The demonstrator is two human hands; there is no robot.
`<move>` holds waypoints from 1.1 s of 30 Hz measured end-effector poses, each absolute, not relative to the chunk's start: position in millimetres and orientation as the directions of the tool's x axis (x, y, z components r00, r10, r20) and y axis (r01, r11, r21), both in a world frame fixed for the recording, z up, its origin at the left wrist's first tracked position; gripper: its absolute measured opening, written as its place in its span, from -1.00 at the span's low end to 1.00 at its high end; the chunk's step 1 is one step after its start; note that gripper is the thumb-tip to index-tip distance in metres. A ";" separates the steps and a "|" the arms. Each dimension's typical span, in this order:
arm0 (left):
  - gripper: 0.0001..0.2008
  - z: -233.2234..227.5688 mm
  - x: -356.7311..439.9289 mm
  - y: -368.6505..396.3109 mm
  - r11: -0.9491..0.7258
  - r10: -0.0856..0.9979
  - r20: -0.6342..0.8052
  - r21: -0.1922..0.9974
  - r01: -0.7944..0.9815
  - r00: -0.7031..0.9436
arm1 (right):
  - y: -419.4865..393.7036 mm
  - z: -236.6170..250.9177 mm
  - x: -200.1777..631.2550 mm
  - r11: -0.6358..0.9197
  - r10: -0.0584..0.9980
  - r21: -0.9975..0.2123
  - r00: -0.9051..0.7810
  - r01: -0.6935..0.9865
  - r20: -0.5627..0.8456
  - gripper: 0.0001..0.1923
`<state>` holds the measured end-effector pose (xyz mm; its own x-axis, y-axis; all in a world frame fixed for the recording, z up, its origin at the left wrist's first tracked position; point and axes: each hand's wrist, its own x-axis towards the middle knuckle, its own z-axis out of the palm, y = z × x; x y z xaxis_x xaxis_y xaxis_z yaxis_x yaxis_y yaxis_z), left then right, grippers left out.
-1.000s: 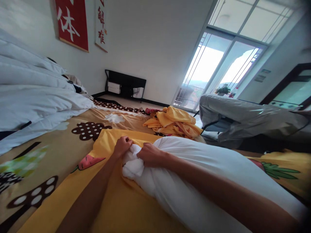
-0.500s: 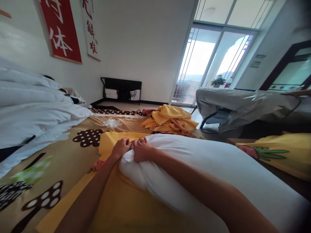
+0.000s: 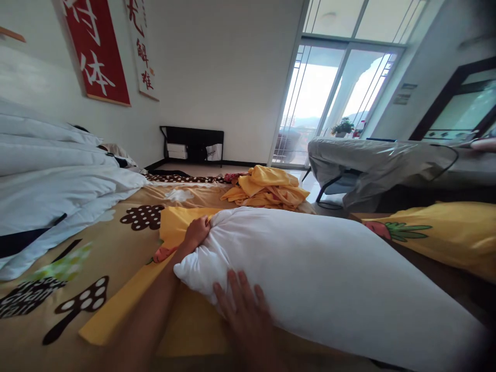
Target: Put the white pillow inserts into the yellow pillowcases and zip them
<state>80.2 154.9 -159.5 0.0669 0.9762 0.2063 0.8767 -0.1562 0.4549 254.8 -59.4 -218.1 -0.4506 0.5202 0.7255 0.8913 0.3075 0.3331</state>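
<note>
A long white pillow (image 3: pixel 310 258) lies across the bed on top of a flat yellow pillowcase (image 3: pixel 174 227) with a carrot print. My left hand (image 3: pixel 197 231) grips the far corner of the pillow together with the pillowcase's edge. Nearer me, my right hand (image 3: pixel 242 305) rests flat on the pillow's lower side, fingers spread, holding nothing.
The bed has a tan sheet with mushroom prints (image 3: pixel 116 243). A white duvet (image 3: pixel 50 181) is heaped at the left. A crumpled yellow cloth pile (image 3: pixel 267 188) lies at the far edge. Another yellow carrot-print pillow (image 3: pixel 437 232) sits at right, with a grey-covered chair (image 3: pixel 380 165) behind.
My right hand has let go of the pillow's far corner and moved back toward me to lie flat on its side. The left hand keeps its grip.
</note>
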 end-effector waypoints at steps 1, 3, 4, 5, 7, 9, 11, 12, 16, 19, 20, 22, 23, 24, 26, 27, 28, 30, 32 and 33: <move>-0.75 -159.7 80.2 154.6 -0.156 0.976 0.208 0.457 0.876 0.065 | -51.3 -213.7 257.2 0.310 0.527 0.331 -0.451 0.891 0.721 -0.51; -0.76 -159.8 79.4 154.4 -0.161 0.974 0.215 0.467 0.870 0.065 | -30.4 -193.9 263.9 0.361 0.548 0.341 -0.493 0.868 0.676 -0.47; -0.77 -159.5 78.3 154.3 -0.168 0.973 0.219 0.475 0.864 0.069 | -18.9 -179.8 268.3 0.408 0.568 0.343 -0.530 0.846 0.630 -0.45; -0.79 -158.9 76.5 153.9 -0.178 0.971 0.225 0.484 0.857 0.075 | -7.4 -163.9 273.1 0.460 0.595 0.336 -0.566 0.822 0.571 -0.45; -0.83 -157.2 70.7 150.4 -0.211 0.964 0.251 0.501 0.839 0.093 | 13.7 -130.3 281.9 0.550 0.654 0.300 -0.625 0.780 0.426 -0.45; -0.81 -155.6 62.9 140.8 -0.241 0.949 0.301 0.508 0.827 0.091 | 30.8 -99.6 287.3 0.604 0.688 0.261 -0.658 0.753 0.305 -0.47; -0.78 -155.8 55.3 123.4 -0.247 0.926 0.373 0.497 0.831 0.053 | 43.5 -76.7 288.7 0.632 0.705 0.222 -0.670 0.742 0.231 -0.47; -0.78 -157.1 52.0 112.1 -0.244 0.913 0.407 0.487 0.839 0.029 | 48.1 -68.9 288.4 0.642 0.711 0.200 -0.672 0.740 0.208 -0.47; -0.80 -171.9 41.8 58.2 -0.249 0.874 0.486 0.444 0.861 0.002 | 57.2 -57.9 286.8 0.663 0.715 0.126 -0.674 0.738 0.185 -0.45; -0.78 -190.5 34.3 21.0 -0.228 0.823 0.563 0.446 0.865 -0.074 | 57.8 -59.1 287.7 0.673 0.711 0.096 -0.677 0.733 0.190 -0.45; -0.77 -196.4 33.2 10.8 -0.252 0.805 0.590 0.437 0.863 -0.064 | 58.0 -59.4 288.0 0.675 0.711 0.090 -0.678 0.732 0.186 -0.45; -0.75 -204.4 37.3 -4.9 -0.411 0.776 0.621 0.364 0.836 0.111 | 59.3 -59.3 287.9 0.677 0.711 0.084 -0.680 0.731 0.180 -0.44; -0.72 -205.3 43.6 -10.0 -0.529 0.749 0.605 0.303 0.793 0.268 | 60.6 -59.1 287.6 0.677 0.712 0.084 -0.679 0.731 0.179 -0.44; -0.68 -203.9 53.1 -12.9 -0.636 0.707 0.566 0.248 0.730 0.423 | 62.3 -59.0 287.0 0.677 0.710 0.088 -0.680 0.731 0.181 -0.43; -0.53 -194.9 79.0 -11.8 -0.745 0.648 0.440 0.192 0.639 0.622 | 65.8 -59.4 285.9 0.679 0.704 0.101 -0.684 0.727 0.193 -0.43; -0.47 -188.5 93.2 -8.0 -0.745 0.657 0.369 0.190 0.639 0.657 | 67.4 -59.9 285.6 0.679 0.700 0.110 -0.686 0.726 0.201 -0.43; -0.43 -181.8 106.5 -2.7 -0.728 0.683 0.299 0.194 0.658 0.667 | 68.5 -60.4 285.6 0.678 0.697 0.121 -0.687 0.725 0.207 -0.43; -0.41 -170.6 125.6 9.6 -0.666 0.746 0.184 0.203 0.718 0.640 | 69.4 -61.5 286.5 0.673 0.692 0.150 -0.688 0.724 0.218 -0.42; -0.45 -165.0 130.9 19.5 -0.617 0.787 0.113 0.184 0.765 0.607 | 69.1 -61.8 287.8 0.668 0.683 0.185 -0.693 0.720 0.230 -0.43; -0.48 -164.1 128.4 22.2 -0.590 0.807 0.094 0.164 0.790 0.583 | 69.0 -61.5 288.2 0.668 0.677 0.203 -0.698 0.716 0.233 -0.43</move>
<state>128.4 22.2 -164.1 0.5832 0.8069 0.0937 0.7903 -0.5903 0.1644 288.2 69.0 -61.5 -0.6983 0.6769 0.2327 0.7156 0.6683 0.2032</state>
